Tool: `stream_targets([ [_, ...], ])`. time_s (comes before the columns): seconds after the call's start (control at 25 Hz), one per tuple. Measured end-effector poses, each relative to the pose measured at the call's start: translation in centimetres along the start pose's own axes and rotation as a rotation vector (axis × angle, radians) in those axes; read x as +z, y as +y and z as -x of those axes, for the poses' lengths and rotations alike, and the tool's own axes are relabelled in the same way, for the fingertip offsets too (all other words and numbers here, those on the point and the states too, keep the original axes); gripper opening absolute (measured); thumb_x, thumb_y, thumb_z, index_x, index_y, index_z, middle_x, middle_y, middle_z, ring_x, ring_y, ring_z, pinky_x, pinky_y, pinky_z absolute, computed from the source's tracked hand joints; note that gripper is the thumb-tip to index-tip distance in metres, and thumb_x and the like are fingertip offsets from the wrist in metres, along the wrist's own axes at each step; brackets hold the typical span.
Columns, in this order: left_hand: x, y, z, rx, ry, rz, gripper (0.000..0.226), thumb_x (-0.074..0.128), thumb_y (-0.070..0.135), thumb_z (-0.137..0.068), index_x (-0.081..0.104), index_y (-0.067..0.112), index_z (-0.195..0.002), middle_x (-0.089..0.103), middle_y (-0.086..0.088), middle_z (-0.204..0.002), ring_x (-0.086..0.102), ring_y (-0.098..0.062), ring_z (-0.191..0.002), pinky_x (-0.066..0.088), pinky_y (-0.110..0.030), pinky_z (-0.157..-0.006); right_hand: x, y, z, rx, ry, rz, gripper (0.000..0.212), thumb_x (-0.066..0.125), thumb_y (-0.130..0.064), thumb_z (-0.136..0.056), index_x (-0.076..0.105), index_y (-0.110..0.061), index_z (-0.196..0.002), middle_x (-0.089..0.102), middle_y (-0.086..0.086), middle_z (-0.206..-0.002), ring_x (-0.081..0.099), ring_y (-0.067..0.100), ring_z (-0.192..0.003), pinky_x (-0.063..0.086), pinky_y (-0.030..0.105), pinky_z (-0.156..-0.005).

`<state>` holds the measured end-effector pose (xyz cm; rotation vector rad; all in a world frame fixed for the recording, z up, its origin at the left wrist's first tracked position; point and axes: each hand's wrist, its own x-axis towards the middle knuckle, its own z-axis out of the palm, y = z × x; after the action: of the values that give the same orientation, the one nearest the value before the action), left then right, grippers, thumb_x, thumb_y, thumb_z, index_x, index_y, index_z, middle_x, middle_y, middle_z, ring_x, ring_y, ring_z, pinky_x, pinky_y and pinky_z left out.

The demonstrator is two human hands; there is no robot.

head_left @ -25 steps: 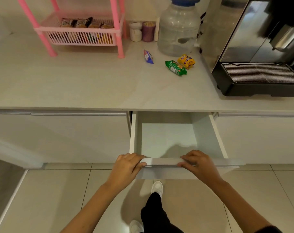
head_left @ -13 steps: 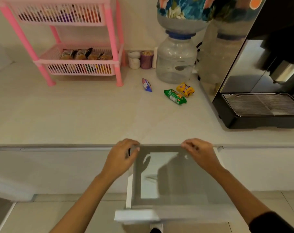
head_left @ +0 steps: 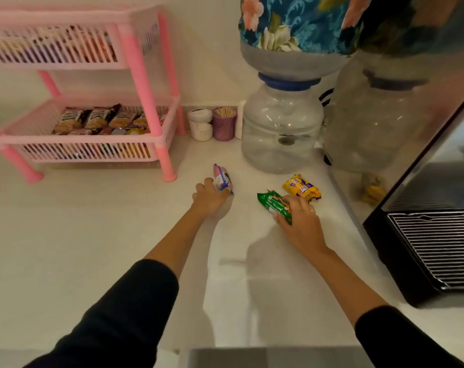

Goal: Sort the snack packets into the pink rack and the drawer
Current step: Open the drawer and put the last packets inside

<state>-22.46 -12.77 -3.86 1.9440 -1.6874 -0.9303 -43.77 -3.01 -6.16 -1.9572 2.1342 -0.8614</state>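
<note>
On the white counter my left hand (head_left: 209, 198) grips the near end of a pink and blue snack packet (head_left: 221, 177). My right hand (head_left: 299, 221) closes on a green packet (head_left: 272, 204). A yellow packet (head_left: 301, 187) lies just beyond the green one, untouched. The pink rack (head_left: 143, 83) stands at the back left; its lower basket (head_left: 87, 152) holds several packets and its upper basket holds more, blurred. Only the top edge of the open drawer (head_left: 273, 357) shows at the bottom of the view.
A clear water jug (head_left: 281, 128) with a flower-patterned bottle on top stands behind the packets. A white jar (head_left: 200, 125) and a purple cup of sticks (head_left: 224, 124) sit by the wall. A black and steel machine (head_left: 432, 235) fills the right side.
Both hands left the drawer front and reached forward over the counter. The left now grips the pink and blue packet, the right the green one. The view has tilted up from the drawer.
</note>
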Motion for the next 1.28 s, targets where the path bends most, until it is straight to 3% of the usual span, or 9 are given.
stream_targets([
  [0.12, 0.9, 1.7, -4.4, 0.06, 0.033, 0.083, 0.058, 0.05, 0.045, -0.088, 0.031, 0.027, -0.14, 0.033, -0.015, -0.135, 0.041, -0.037, -0.121, 0.033, -0.039, -0.101, 1.2, 0.5, -0.5, 0.068, 0.01, -0.131, 0.032, 0.055, -0.029, -0.093, 0.053, -0.012, -0.12, 0.059, 0.008, -0.119, 0.056, 0.028, -0.104, 0.049, 0.041, -0.082],
  [0.24, 2.0, 2.2, -7.3, 0.047, 0.003, -0.204, 0.043, 0.041, 0.051, -0.09, 0.048, 0.03, -0.128, 0.041, -0.015, -0.131, 0.039, -0.036, -0.12, 0.033, -0.041, -0.098, 1.4, 0.4, -0.3, 0.105, 0.02, -0.209, 0.027, 0.059, -0.029, -0.09, 0.052, -0.015, -0.113, 0.062, 0.006, -0.112, 0.059, 0.025, -0.096, 0.051, 0.041, -0.077],
  [0.36, 2.7, 1.6, -6.6, 0.074, 0.01, -0.3, 0.021, 0.045, 0.032, -0.092, 0.056, 0.025, -0.108, 0.046, -0.016, -0.121, 0.043, -0.037, -0.109, 0.036, -0.033, -0.081, 0.9, -0.2, -0.3, 0.167, -0.049, -0.211, 0.029, 0.066, -0.025, -0.083, 0.049, -0.017, -0.104, 0.061, 0.005, -0.107, 0.06, 0.023, -0.088, 0.049, 0.034, -0.067],
  [0.52, 2.3, 1.1, -0.6, 0.19, -0.13, 0.184, 0.048, 0.052, 0.011, -0.088, 0.046, 0.028, -0.133, 0.055, -0.011, -0.107, 0.058, -0.025, -0.085, 0.048, -0.025, -0.072, 0.4, -1.1, 1.0, 0.301, -0.146, -0.236, 0.043, 0.072, -0.022, -0.074, 0.046, -0.013, -0.108, 0.055, 0.008, -0.109, 0.056, 0.022, -0.089, 0.041, 0.027, -0.066],
  [0.64, 1.9, 0.9, 6.4, 0.124, -0.254, 0.465, 0.066, 0.062, 0.012, -0.086, 0.03, 0.029, -0.141, 0.061, -0.006, -0.095, 0.062, -0.016, -0.072, 0.05, -0.022, -0.06, -0.5, -1.9, 4.1, 0.339, -0.214, -0.24, 0.048, 0.071, -0.027, -0.077, 0.053, -0.01, -0.117, 0.05, 0.007, -0.109, 0.053, 0.015, -0.086, 0.041, 0.022, -0.068],
  [0.84, 0.9, -2.0, 17.8, -0.011, -0.289, 0.755, 0.035, 0.068, 0.012, -0.083, 0.056, 0.009, -0.117, 0.065, -0.006, -0.089, 0.067, -0.016, -0.069, 0.052, -0.023, -0.057, -3.3, -3.7, 12.9, 0.401, -0.128, -0.537, 0.017, 0.069, -0.03, -0.076, 0.063, -0.014, -0.08, 0.055, 0.002, -0.079, 0.053, 0.0, -0.056, 0.035, 0.006, -0.042],
  [1.0, 0.4, -5.3, 26.3, -0.026, -0.34, 0.892, 0.008, 0.07, 0.01, -0.082, 0.065, 0.009, -0.088, 0.067, -0.006, -0.072, 0.066, -0.019, -0.059, 0.053, -0.024, -0.055, -4.7, -5.0, 20.9, 0.568, -0.169, -0.885, 0.036, 0.065, -0.041, -0.068, 0.063, -0.019, -0.096, 0.066, -0.004, -0.077, 0.059, -0.003, -0.058, 0.043, 0.013, -0.049],
  [1.12, 1.8, -8.3, 31.3, -0.038, -0.328, 0.829, 0.007, 0.074, 0.014, -0.079, 0.067, 0.014, -0.083, 0.07, -0.007, -0.07, 0.067, -0.021, -0.063, 0.054, -0.028, -0.064, -4.7, -4.7, 26.3, 0.626, -0.268, -1.035, 0.041, 0.072, -0.032, -0.064, 0.06, -0.016, -0.1, 0.072, -0.001, -0.084, 0.068, 0.004, -0.069, 0.048, 0.014, -0.053],
  [1.28, 4.9, -12.9, 33.4, -0.101, -0.448, 0.482, 0.039, 0.08, 0.024, -0.071, 0.057, 0.017, -0.102, 0.071, -0.004, -0.087, 0.068, -0.017, -0.08, 0.055, -0.036, -0.08, -3.3, -2.5, 28.8, 0.661, -0.665, -0.752, 0.045, 0.081, -0.012, -0.066, 0.053, -0.009, -0.101, 0.069, 0.006, -0.085, 0.067, 0.005, -0.057, 0.047, 0.017, -0.044],
])
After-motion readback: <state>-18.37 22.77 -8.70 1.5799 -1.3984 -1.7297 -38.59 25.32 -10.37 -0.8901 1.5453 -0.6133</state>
